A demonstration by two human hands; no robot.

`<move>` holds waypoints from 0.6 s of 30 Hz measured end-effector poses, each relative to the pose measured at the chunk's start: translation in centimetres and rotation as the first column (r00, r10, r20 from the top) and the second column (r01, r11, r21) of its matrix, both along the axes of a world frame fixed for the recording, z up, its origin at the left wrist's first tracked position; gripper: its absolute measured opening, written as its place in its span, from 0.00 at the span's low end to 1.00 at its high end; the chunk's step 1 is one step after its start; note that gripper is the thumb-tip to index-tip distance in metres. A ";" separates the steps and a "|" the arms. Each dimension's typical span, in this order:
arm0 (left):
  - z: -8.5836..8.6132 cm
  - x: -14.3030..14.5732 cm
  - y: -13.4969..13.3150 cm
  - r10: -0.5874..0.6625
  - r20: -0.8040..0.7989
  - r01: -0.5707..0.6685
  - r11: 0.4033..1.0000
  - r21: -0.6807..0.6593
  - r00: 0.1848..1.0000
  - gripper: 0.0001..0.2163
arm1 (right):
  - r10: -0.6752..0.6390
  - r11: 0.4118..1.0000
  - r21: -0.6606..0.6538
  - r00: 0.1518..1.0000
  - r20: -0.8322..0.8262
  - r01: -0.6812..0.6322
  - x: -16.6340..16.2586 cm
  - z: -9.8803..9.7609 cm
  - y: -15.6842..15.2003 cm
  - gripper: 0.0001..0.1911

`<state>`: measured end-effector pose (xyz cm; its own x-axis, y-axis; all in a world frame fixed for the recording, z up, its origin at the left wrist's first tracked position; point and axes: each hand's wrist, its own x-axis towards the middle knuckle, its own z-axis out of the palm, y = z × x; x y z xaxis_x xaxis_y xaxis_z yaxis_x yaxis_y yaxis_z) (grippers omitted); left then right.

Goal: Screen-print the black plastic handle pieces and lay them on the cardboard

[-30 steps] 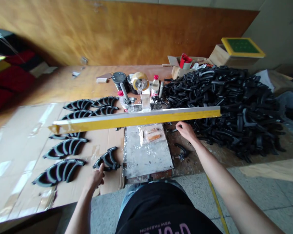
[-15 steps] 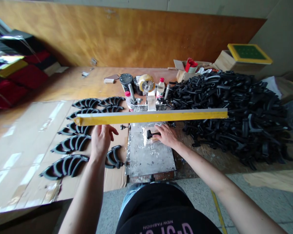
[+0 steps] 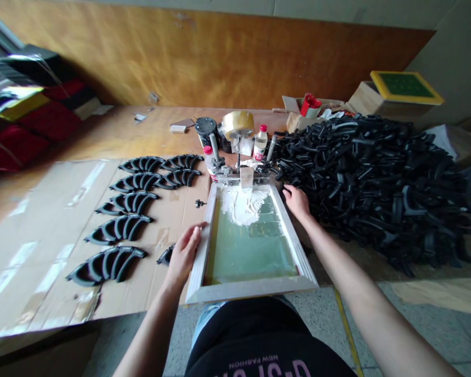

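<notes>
A silk-screen frame (image 3: pixel 204 256) lies flat on the bench in front of me, with green mesh and a smear of white ink (image 3: pixel 243 205) at its far end. My left hand (image 3: pixel 184 251) rests on the frame's left rail, fingers laid along it. My right hand (image 3: pixel 297 201) touches the frame's right rail near the far corner, fingers stretched out. A black curved part (image 3: pixel 165 255) peeks out beside my left hand.
Several black curved parts (image 3: pixel 120 229) lie in rows on cardboard at left. A big heap of black plastic parts (image 3: pixel 372 173) fills the right side. Bottles (image 3: pixel 260 142), a tape roll (image 3: pixel 238 124) and a black can (image 3: pixel 205 128) stand behind the frame. Boxes (image 3: pixel 396 91) sit at far right.
The screen frame has swung down from its raised edge-on position to lie flat over the plate. My left hand moved to its left rail, my right hand from the plate to its right rail.
</notes>
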<state>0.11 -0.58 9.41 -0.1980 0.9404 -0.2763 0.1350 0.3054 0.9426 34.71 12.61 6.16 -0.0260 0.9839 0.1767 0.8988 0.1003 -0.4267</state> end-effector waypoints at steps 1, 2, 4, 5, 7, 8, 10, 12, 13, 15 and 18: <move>-1.1 0.1 -0.4 -0.008 0.024 0.009 0.999 -0.036 1.000 0.32 | 0.000 0.997 0.077 1.000 -0.009 0.000 -0.7 0.6 0.7 0.22; -2.3 0.1 -0.7 -0.014 0.044 0.017 0.998 -0.068 0.999 0.35 | 0.035 0.987 0.158 0.999 -0.010 -0.033 -1.8 1.2 1.4 0.25; -4.6 0.2 -0.7 -0.036 0.059 0.042 0.993 -0.110 0.998 0.39 | 0.171 0.950 0.260 0.985 0.038 -0.175 -4.8 2.2 2.7 0.28; -5.6 0.2 -0.7 -0.043 0.044 0.048 0.992 -0.116 0.998 0.39 | 0.241 0.934 0.250 0.967 0.082 -0.254 -6.4 2.5 3.2 0.26; -7.0 0.0 -0.5 -0.061 -0.004 0.060 0.991 -0.121 0.998 0.37 | 0.333 0.923 0.143 0.929 0.164 -0.356 -9.0 2.5 3.9 0.16; -7.5 -0.1 -0.4 -0.070 -0.026 0.066 0.990 -0.123 0.997 0.36 | 0.358 0.922 0.078 0.913 0.196 -0.379 -9.9 2.3 3.9 0.12; -8.1 -0.2 -0.4 -0.085 -0.040 0.079 0.989 -0.126 0.996 0.34 | 0.396 0.914 -0.008 0.887 0.237 -0.406 -10.7 1.6 3.1 0.06; -8.3 -0.3 -0.5 -0.087 -0.031 0.082 0.989 -0.121 0.996 0.33 | 0.481 0.871 -0.030 0.841 0.246 -0.490 -10.2 1.0 1.5 0.04; -8.3 -0.2 -0.6 -0.080 -0.026 0.076 0.990 -0.117 0.996 0.33 | 0.552 0.827 -0.031 0.799 0.239 -0.561 -9.6 0.9 0.6 0.04; -8.5 -0.2 -0.7 -0.068 -0.019 0.066 0.992 -0.110 0.998 0.33 | 0.702 0.702 -0.038 0.683 0.202 -0.711 -8.2 1.2 -1.0 0.07; -8.6 -0.1 -0.7 -0.069 -0.014 0.067 0.991 -0.111 0.998 0.33 | 0.830 0.553 -0.067 0.542 0.132 -0.830 -6.8 2.1 -1.7 0.07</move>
<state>-0.01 -1.31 0.85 -0.1401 0.9157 -0.3767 0.1751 0.3974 0.9008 27.89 10.90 8.23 -0.8539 0.5096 0.1055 0.4587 0.8327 -0.3101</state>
